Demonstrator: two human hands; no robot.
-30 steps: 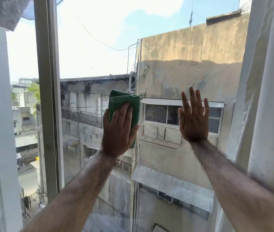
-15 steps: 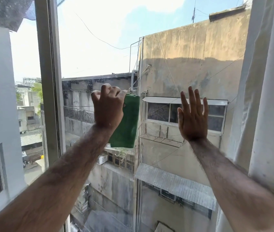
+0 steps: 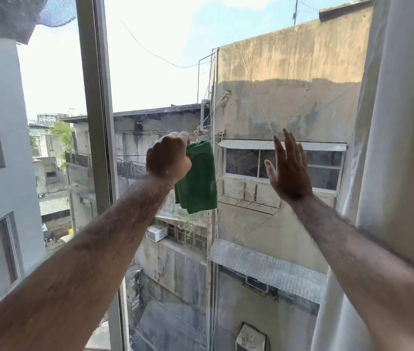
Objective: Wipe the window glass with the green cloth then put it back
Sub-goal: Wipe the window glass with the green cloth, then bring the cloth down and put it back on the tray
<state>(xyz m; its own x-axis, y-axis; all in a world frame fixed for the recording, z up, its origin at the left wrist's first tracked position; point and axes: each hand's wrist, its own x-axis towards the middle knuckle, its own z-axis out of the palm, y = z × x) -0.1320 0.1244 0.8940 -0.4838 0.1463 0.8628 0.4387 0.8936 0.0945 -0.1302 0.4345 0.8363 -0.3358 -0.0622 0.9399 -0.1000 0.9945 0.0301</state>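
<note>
The green cloth (image 3: 198, 181) hangs folded from my left hand (image 3: 169, 158), which is closed in a fist on its top edge, in front of the window glass (image 3: 160, 72). The cloth dangles free below the fist and no longer lies flat on the pane. My right hand (image 3: 289, 171) is raised to the right of the cloth, fingers spread and turned edge-on, holding nothing. Whether it still touches the glass I cannot tell.
A grey vertical window frame (image 3: 97, 122) stands left of my left arm. A pale curtain (image 3: 398, 148) hangs along the right edge, beside my right forearm. Through the glass I see neighbouring buildings and an alley far below.
My left hand went from pressing the cloth flat on the glass to gripping its top edge in a fist, letting it hang. My right hand turned from flat on the pane to edge-on.
</note>
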